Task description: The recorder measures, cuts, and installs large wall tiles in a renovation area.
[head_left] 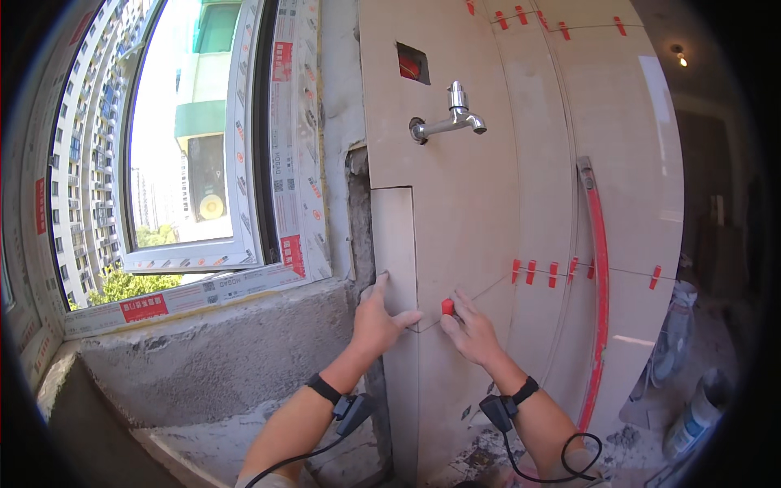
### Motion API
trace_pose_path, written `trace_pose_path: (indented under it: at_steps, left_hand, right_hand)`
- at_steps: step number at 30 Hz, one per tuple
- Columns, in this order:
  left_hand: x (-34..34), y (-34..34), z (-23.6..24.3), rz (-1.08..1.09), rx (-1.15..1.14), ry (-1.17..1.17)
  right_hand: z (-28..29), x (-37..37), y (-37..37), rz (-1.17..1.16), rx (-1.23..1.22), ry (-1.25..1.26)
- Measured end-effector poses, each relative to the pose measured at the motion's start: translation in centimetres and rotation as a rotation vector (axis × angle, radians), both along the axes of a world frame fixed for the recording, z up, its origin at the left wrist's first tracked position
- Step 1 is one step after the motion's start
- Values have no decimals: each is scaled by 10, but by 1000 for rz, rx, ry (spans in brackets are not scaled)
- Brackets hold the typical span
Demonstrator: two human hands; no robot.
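Note:
My left hand [381, 315] lies with fingers spread against a narrow beige wall tile [394, 236], its thumb reaching toward the joint on the right. Between the thumb and fingers of my right hand [472, 332] is a small red tile-leveling wedge [447, 307], held close to the wall where a horizontal joint meets the narrow strip. Both wrists carry black straps with small dark devices and cables. Beyond my right hand, several red wedges [531, 272] sit along the same joint line on the large tiles [464, 220].
Above my hands a chrome tap [449, 122] juts from the wall, below a square cut-out [412, 63]. A long red level [599, 268] leans at the right. An open window [191, 146] and rough cement sill [211, 350] are on the left. A bucket [695, 415] stands at lower right.

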State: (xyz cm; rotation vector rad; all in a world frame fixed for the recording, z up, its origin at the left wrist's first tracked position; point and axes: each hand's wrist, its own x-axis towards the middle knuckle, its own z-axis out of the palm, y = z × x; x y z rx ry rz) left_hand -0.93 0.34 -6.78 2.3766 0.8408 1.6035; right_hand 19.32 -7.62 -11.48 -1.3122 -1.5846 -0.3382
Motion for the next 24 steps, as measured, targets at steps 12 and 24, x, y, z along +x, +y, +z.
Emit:
trace_pose_path:
  at_steps: [12,24]
  left_hand:
    - [2,-17,79,52,273,-77]
    - [0,-2,147,-170,360,48]
  right_hand:
    - [6,0,-3,2,-120,36]
    - [-3,1,-4,1,-154,40]
